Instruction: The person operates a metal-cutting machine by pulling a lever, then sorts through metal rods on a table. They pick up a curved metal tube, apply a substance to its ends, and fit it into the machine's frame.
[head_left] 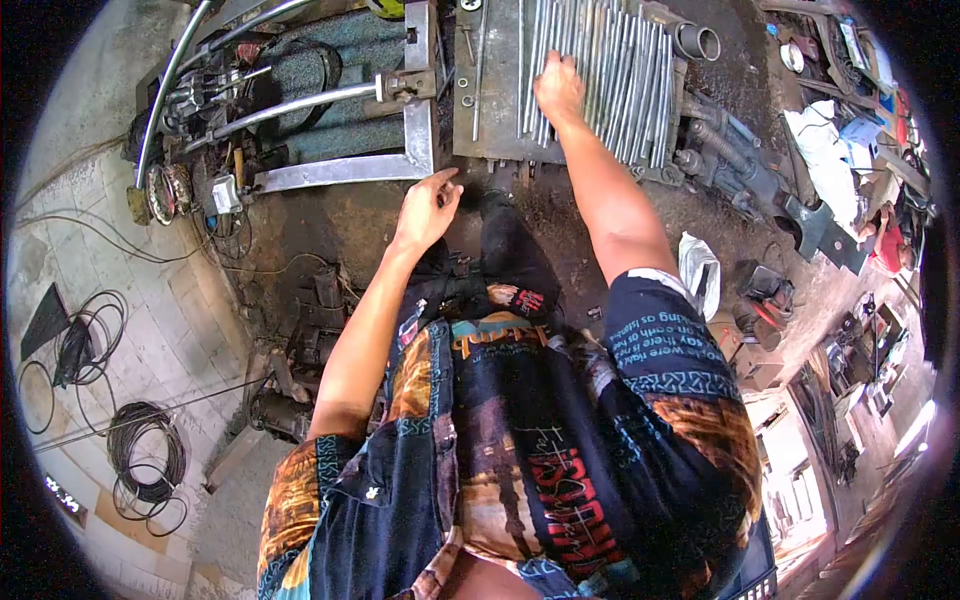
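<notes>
Our patterned shirt (520,440) filled the foreground. Beyond it our left hand (428,210) hung loosely curled, empty, while our right hand (558,88) lay on steel rods (610,70) across the tabletop (495,100) — grip unclear.

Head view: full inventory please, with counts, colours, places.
metal rods: many, silver, side by side on the bench, top centre
metal frame: one, grey, left of the rods
bent tubes: several, silver, top left
cable coils: several, black, floor at left
plastic bag: one, white, floor at right
right hand: one, resting on the rods
left hand: one, empty, just below the frame
</notes>
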